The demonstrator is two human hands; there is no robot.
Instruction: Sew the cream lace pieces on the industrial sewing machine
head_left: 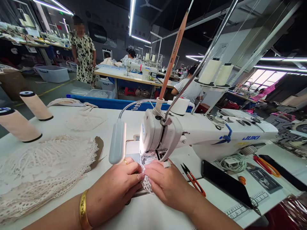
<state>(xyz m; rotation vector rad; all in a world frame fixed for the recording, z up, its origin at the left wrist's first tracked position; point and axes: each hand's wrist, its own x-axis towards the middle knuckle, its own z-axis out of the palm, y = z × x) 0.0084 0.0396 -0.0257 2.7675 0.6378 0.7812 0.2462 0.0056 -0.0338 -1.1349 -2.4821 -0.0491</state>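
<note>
A strip of white lace (147, 184) lies under the needle area of a white sewing machine (153, 134), with both hands on it. My left hand (117, 182), a gold bangle on its wrist, pinches the lace from the left with fingers bent. From the right, my right hand (165, 182) presses its closed fingers on the same lace, close to the left fingertips. The machine head hides the needle and part of the lace. A grey lamp (117, 142) on a bendy neck shines beside the needle area. Orange-handled thread snips (193, 180) lie right of my right hand.
Left on the table is a stack of cream lace pieces (48, 166), with thread cones (35, 105) behind it. To the right lie a black phone (225, 182), a coiled cable (233, 162) and a printed ruler (236, 210). A person (83, 54) stands beyond the table.
</note>
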